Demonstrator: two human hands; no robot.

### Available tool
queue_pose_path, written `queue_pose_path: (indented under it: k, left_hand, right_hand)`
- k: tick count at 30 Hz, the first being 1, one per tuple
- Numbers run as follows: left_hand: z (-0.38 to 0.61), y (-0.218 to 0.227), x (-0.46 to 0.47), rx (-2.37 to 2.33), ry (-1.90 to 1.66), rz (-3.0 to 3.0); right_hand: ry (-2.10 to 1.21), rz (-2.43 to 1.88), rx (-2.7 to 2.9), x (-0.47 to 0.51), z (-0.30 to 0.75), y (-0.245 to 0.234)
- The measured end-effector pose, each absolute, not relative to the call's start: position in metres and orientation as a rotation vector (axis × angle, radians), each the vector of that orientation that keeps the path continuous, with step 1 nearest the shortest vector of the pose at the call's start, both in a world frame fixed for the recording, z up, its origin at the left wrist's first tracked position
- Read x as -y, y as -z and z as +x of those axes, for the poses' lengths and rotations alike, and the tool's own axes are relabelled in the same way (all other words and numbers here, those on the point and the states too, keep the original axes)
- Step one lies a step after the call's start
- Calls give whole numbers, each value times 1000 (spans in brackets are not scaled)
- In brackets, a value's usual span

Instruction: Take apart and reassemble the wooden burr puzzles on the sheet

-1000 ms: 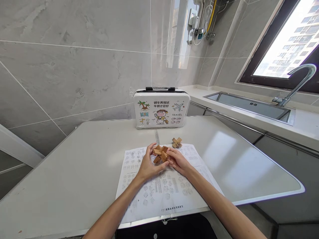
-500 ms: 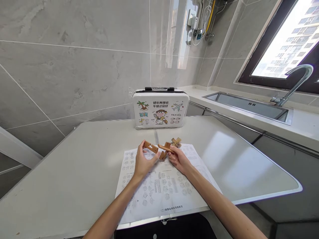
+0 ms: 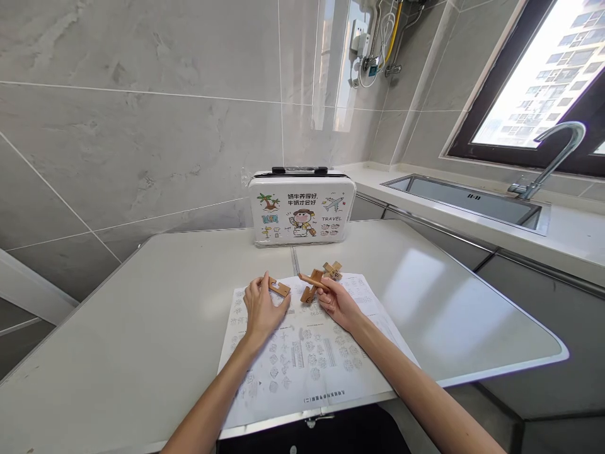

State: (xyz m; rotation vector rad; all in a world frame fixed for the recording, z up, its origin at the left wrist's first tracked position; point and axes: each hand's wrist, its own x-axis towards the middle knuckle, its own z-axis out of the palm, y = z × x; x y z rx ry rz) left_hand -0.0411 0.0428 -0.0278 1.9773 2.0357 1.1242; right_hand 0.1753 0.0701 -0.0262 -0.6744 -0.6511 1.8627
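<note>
Between the thumb and fingers of my left hand (image 3: 263, 307) is a notched wooden puzzle piece (image 3: 280, 287), held just above the printed sheet. My right hand (image 3: 336, 302) grips a joined set of wooden puzzle pieces (image 3: 312, 282), with one bar pointing left toward the other piece; a gap separates the two. Part of the joined set is hidden by my right fingers. Just behind it rests a cross-shaped wooden puzzle (image 3: 333, 270). Beneath both hands lies a printed instruction sheet (image 3: 302, 378) with many small diagrams.
A white cartoon-printed case (image 3: 302, 214) stands at the back of the white folding table (image 3: 155, 328), against the tiled wall. To the right, a counter holds a sink (image 3: 463, 202) with a curved tap (image 3: 558, 157). A metal latch (image 3: 311, 422) is at the table's near edge.
My left hand has moved left and slightly down with its notched piece, widening the gap to the joined set. My right hand has stayed nearly still.
</note>
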Motion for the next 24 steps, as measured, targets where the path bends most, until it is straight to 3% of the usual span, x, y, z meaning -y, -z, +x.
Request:
queue_pose_path:
  k: [7,24]
  left_hand:
    - [-43,26,-38,-2063,-948,2109]
    - [-43,26,-39,-1995,-1084,2107]
  right_hand:
    - [-1868,-669,664,-69,175,26]
    - [-1868,-677,670,-69,173,24]
